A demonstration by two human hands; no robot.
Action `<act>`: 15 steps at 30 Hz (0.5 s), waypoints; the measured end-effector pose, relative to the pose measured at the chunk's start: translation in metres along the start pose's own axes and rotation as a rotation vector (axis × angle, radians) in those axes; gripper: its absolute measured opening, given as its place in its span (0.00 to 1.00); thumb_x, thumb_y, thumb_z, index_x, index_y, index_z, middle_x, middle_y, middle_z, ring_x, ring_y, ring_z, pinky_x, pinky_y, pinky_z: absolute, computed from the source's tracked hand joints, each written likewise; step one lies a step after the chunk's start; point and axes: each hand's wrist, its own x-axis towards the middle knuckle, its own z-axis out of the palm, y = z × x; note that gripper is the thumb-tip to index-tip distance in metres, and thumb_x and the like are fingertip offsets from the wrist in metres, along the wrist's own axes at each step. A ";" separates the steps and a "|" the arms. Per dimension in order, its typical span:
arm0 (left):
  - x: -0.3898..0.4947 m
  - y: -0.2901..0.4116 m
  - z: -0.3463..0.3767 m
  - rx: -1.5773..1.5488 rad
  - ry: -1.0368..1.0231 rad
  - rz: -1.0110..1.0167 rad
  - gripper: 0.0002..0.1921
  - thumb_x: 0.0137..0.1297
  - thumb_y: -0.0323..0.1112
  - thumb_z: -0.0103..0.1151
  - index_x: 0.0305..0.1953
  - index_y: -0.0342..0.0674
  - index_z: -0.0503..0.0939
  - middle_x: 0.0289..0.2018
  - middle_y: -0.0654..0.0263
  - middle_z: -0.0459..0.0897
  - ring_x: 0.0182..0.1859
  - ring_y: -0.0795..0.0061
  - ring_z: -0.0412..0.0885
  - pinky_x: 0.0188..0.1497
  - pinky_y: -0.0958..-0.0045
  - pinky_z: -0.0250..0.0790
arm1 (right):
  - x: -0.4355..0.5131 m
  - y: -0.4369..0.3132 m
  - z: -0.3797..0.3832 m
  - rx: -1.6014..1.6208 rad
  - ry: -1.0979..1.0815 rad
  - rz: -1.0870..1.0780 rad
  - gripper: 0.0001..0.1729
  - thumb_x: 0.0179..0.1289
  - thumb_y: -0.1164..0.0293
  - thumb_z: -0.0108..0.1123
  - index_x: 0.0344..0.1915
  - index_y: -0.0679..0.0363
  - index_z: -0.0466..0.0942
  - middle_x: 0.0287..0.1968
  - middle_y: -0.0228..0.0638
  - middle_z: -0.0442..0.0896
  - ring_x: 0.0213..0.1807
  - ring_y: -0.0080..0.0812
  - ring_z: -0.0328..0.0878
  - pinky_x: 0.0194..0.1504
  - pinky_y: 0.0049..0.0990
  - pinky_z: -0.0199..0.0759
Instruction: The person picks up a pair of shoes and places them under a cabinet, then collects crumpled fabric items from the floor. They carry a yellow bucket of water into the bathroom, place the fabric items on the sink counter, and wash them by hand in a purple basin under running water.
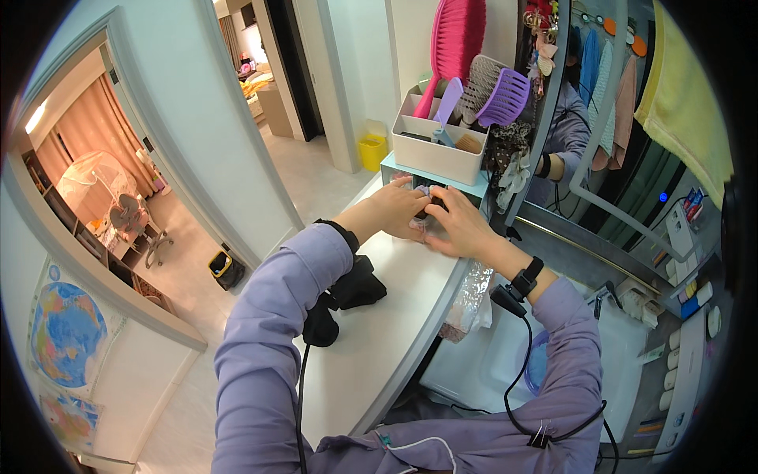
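Both my hands meet over the far end of a white countertop (pixel 379 308), just below a small organizer with a light blue top (pixel 435 176). My left hand (pixel 402 207) and my right hand (pixel 453 222) have their fingers bent around small fabric items (pixel 418 224), pale and purplish, partly hidden by the fingers; they look like hair ties, but I cannot tell for sure. Dark items show between the hands. Nearer to me on the countertop, beside my left forearm, lies a black cloth-like object (pixel 358 284) with a cable close by.
A white box (pixel 438 145) with a pink hairbrush (pixel 456 41) and purple comb (pixel 504 98) stands on the organizer. Hair accessories hang beside a mirror (pixel 628 148). A white sink (pixel 491 355) lies right of the countertop, a clear plastic bag (pixel 468 296) at its edge. Cables hang from my right wrist.
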 end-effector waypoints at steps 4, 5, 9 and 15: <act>-0.016 0.005 0.006 -0.008 0.135 0.010 0.32 0.59 0.56 0.51 0.58 0.39 0.64 0.56 0.56 0.69 0.62 0.65 0.64 0.69 0.54 0.37 | 0.005 0.006 -0.006 -0.061 -0.048 -0.060 0.28 0.42 0.59 0.65 0.43 0.61 0.70 0.48 0.48 0.71 0.57 0.49 0.64 0.62 0.46 0.52; -0.020 0.007 0.007 -0.033 0.201 0.011 0.32 0.59 0.54 0.52 0.58 0.38 0.63 0.57 0.56 0.68 0.63 0.65 0.63 0.69 0.54 0.37 | 0.007 0.008 -0.008 -0.045 -0.093 -0.052 0.28 0.42 0.59 0.65 0.43 0.61 0.70 0.47 0.48 0.71 0.57 0.49 0.65 0.62 0.46 0.52; -0.040 0.015 0.007 -0.110 0.196 -0.045 0.30 0.58 0.44 0.56 0.59 0.37 0.63 0.59 0.56 0.66 0.63 0.64 0.62 0.69 0.57 0.42 | 0.012 0.011 -0.009 0.048 -0.168 0.016 0.28 0.43 0.59 0.65 0.43 0.62 0.70 0.47 0.47 0.71 0.56 0.49 0.64 0.63 0.45 0.52; -0.051 0.019 0.002 -0.189 0.243 -0.020 0.27 0.53 0.37 0.59 0.54 0.34 0.66 0.51 0.57 0.71 0.50 0.56 0.71 0.56 0.63 0.62 | 0.009 -0.008 0.002 -0.052 0.069 0.016 0.34 0.44 0.56 0.64 0.50 0.64 0.68 0.55 0.50 0.67 0.63 0.49 0.57 0.65 0.44 0.49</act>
